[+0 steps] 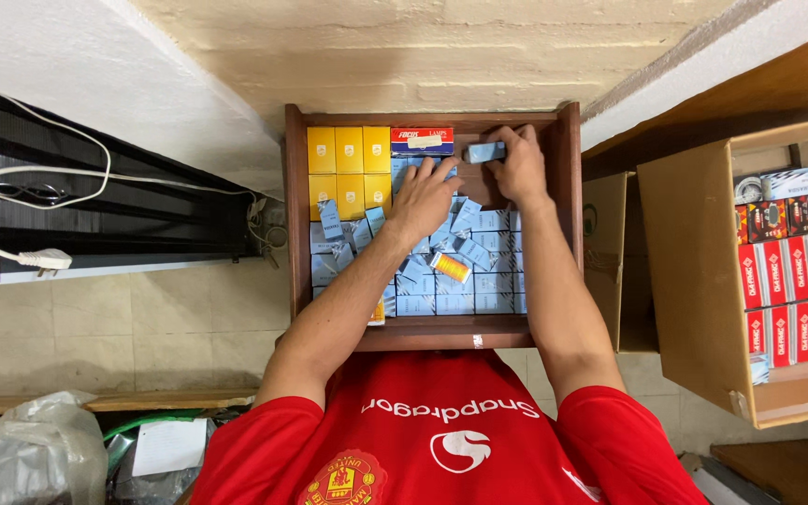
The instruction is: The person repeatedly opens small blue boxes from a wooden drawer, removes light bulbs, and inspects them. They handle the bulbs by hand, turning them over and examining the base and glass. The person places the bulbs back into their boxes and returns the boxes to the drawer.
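Wooden drawer (294, 215) | left hand (420, 196) fingers spread on pale-blue cartons (479, 281) | right hand (519, 166) fingers pinch small blue box (483, 151)

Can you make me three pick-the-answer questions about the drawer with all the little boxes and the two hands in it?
1. Where are the yellow boxes in the wooden drawer?
A. far left corner
B. near right corner
C. outside it

2. What colour are most of the small boxes?
A. green
B. pale blue
C. black

3. What is the right hand doing?
A. lying flat and empty
B. pinching one pale blue box
C. gripping the drawer's edge

Answers:
1 A, they sit stacked at the far left.
2 B, pale blue ones fill the drawer.
3 B, its fingers close on a box, while the left hand lies spread on the pile.
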